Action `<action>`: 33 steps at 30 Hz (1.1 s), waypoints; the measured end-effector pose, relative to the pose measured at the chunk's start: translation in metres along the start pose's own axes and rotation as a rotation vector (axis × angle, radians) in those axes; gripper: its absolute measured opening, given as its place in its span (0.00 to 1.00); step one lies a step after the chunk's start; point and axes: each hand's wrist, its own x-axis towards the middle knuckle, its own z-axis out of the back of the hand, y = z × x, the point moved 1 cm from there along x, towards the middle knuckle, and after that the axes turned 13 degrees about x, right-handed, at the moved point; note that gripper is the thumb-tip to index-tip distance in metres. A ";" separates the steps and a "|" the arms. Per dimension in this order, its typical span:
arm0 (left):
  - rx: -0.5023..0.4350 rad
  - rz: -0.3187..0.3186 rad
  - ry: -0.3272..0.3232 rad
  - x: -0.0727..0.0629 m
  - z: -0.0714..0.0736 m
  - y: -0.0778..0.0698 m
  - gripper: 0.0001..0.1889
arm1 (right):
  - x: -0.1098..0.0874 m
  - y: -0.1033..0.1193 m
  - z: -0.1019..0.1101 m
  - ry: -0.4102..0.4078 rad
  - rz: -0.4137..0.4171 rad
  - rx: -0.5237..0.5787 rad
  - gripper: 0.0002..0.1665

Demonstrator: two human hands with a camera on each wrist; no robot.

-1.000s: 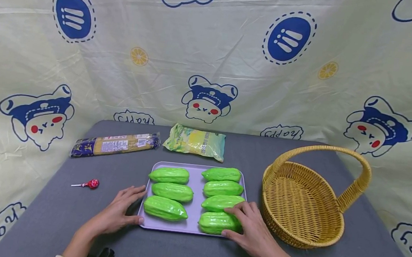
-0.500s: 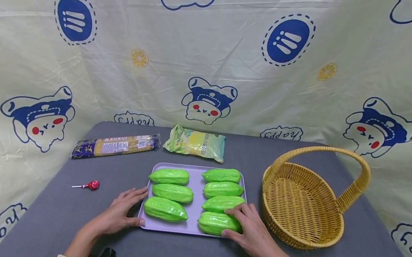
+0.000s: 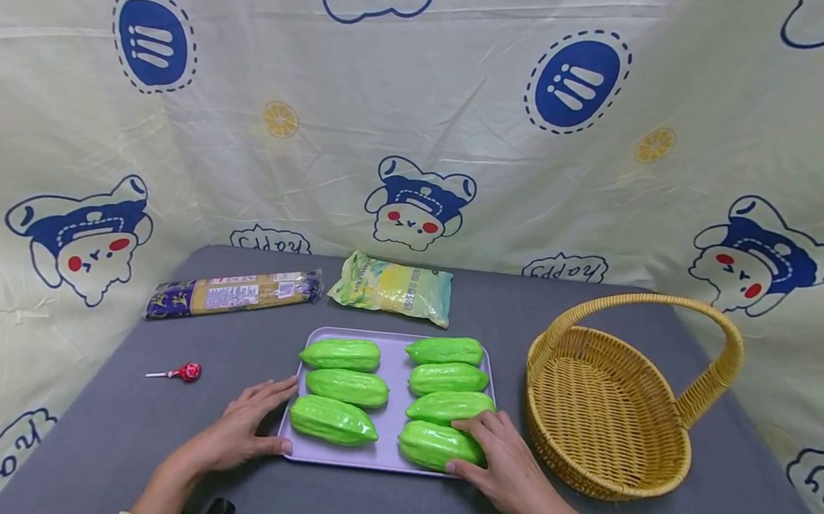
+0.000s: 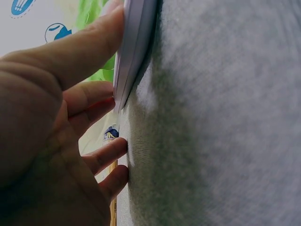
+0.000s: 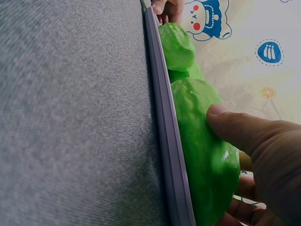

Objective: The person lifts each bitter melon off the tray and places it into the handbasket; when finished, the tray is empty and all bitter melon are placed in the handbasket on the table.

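In the head view, a pale purple tray (image 3: 385,455) lies on the table with two columns of bright green ribbed gourds, which look like bitter melons. My left hand (image 3: 239,431) rests at the tray's left side, its thumb and fingertips on the rim and the fingers loosely extended. My right hand (image 3: 506,468) holds the nearest gourd of the right column (image 3: 437,446) at its right end. The right wrist view shows the thumb on that gourd (image 5: 197,136) and the other fingers round its far side; the gourd lies in the tray.
A wicker basket (image 3: 596,477) with a tall handle stands right of the tray. Behind the tray lie a long pack of dried noodles (image 3: 235,294) and a green-yellow bag (image 3: 394,287). A red lollipop (image 3: 187,372) lies at the left.
Both hands keep their places at the tray and the gourd. The whole head view has shifted very slightly; nothing on the table has moved.
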 end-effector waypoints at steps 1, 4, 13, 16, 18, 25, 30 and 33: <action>-0.007 0.004 0.002 0.000 0.000 0.000 0.43 | 0.000 0.000 0.000 0.000 0.002 0.000 0.27; -0.007 0.009 0.012 0.001 0.000 0.000 0.43 | 0.000 0.000 0.001 0.000 0.014 -0.003 0.27; -0.006 0.002 0.010 0.000 0.000 -0.001 0.43 | -0.001 0.006 0.017 -0.019 0.044 0.014 0.27; -0.002 -0.001 0.008 0.000 0.001 0.000 0.43 | -0.002 0.009 0.025 -0.037 0.056 0.012 0.28; 0.000 -0.003 0.009 0.000 0.001 0.000 0.43 | -0.003 0.010 0.030 -0.044 0.052 0.017 0.28; -0.013 0.004 0.020 0.000 0.000 0.001 0.43 | -0.006 0.010 0.054 -0.090 0.044 0.033 0.27; -0.001 -0.007 0.005 0.000 0.001 0.001 0.44 | -0.010 0.007 0.072 -0.147 0.047 0.014 0.29; -0.001 -0.010 -0.001 0.000 0.001 0.000 0.44 | -0.014 0.004 0.083 -0.173 0.039 -0.008 0.29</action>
